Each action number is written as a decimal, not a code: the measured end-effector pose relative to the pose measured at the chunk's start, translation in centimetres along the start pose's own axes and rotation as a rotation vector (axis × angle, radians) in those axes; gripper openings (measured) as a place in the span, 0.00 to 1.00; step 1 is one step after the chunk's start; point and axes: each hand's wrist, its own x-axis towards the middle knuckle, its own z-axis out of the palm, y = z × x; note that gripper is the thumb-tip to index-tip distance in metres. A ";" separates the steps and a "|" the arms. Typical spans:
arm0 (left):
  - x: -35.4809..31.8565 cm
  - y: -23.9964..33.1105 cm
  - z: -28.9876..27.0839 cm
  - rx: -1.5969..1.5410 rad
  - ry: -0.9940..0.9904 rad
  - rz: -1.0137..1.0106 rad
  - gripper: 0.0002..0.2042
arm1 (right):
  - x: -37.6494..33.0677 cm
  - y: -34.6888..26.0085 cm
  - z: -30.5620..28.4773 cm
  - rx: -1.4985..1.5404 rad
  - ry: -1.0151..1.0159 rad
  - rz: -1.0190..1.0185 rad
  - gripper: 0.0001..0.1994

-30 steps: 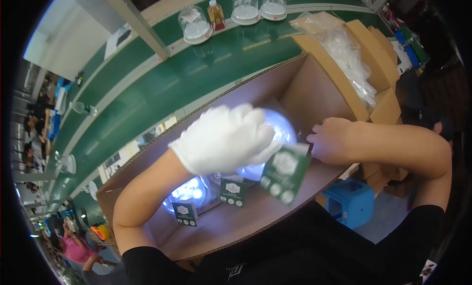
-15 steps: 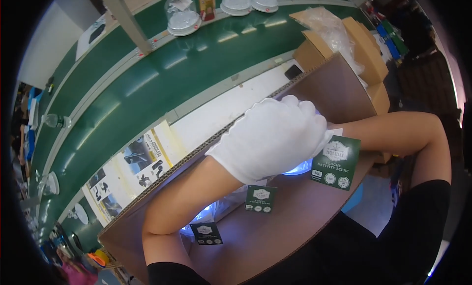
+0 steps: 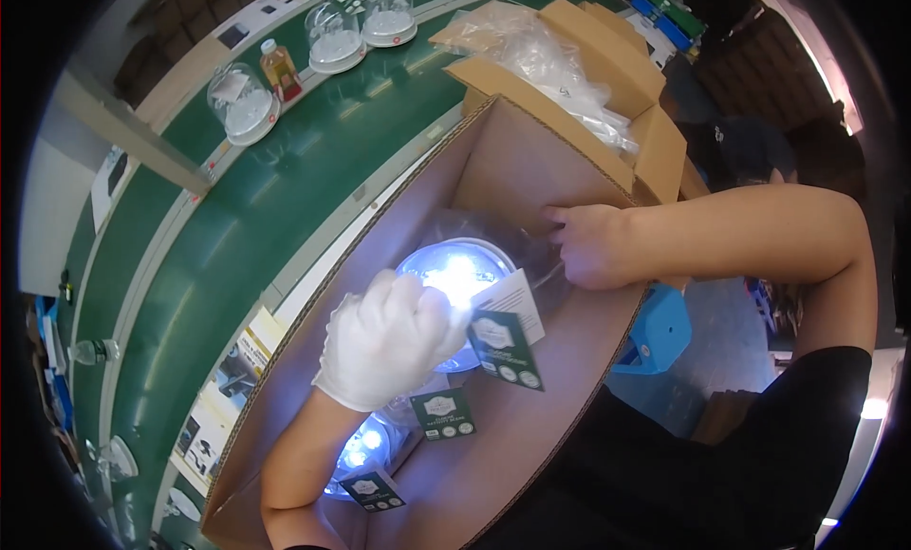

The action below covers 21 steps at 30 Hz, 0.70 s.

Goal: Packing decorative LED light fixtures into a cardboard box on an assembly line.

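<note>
Inside the tall cardboard box [image 3: 560, 360], my white-gloved left hand [image 3: 384, 341] curls its fingers at the edge of a brightly lit cloche [image 3: 451, 256]. A green hang tag [image 3: 506, 346] and a white card [image 3: 517, 298] hang beside the cloche. My bare right hand [image 3: 598, 248] reaches over the box's right wall, fingers apart, close to thin clear material [image 3: 512, 237] that is too blurred to tell as plastic or glass. Lower in the box glows another cloche [image 3: 365, 446], partly hidden, with green tags [image 3: 443, 415] near it.
An open carton [image 3: 607, 56] with clear plastic bags [image 3: 550, 61] stands beyond the box. Glass cloches [image 3: 337, 47] and a bottle [image 3: 278, 71] line the far side of the green conveyor [image 3: 313, 161]. A blue bin [image 3: 660, 332] is at the right.
My hands, together above the box half a second ago, are now apart. The left has moved left and lower with the lit cloche; the right shows inside the right wall. The view has shifted.
</note>
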 end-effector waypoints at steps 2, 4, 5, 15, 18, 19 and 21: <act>-0.1 0.2 0.7 0.004 -0.008 -0.009 0.16 | -0.6 -0.3 0.0 0.088 0.064 0.009 0.10; 0.1 0.9 0.9 0.037 -0.006 0.018 0.16 | -1.3 0.0 -0.3 0.142 0.126 -0.003 0.10; 0.1 1.0 0.8 0.013 -0.019 0.035 0.16 | -1.0 0.4 -0.3 0.144 0.140 0.003 0.10; -0.1 2.5 1.7 -0.038 -0.125 0.113 0.15 | 5.8 6.2 -9.6 0.193 0.133 0.121 0.18; 0.6 3.2 1.8 -0.044 -0.161 0.132 0.16 | 12.2 4.9 -8.4 0.185 -0.086 0.270 0.23; 0.7 3.3 2.1 -0.048 -0.153 0.147 0.16 | 12.5 4.6 -8.1 0.192 -0.132 0.293 0.26; 0.5 3.3 2.4 -0.069 -0.164 0.176 0.17 | 13.3 5.3 -7.1 0.138 -0.123 0.259 0.26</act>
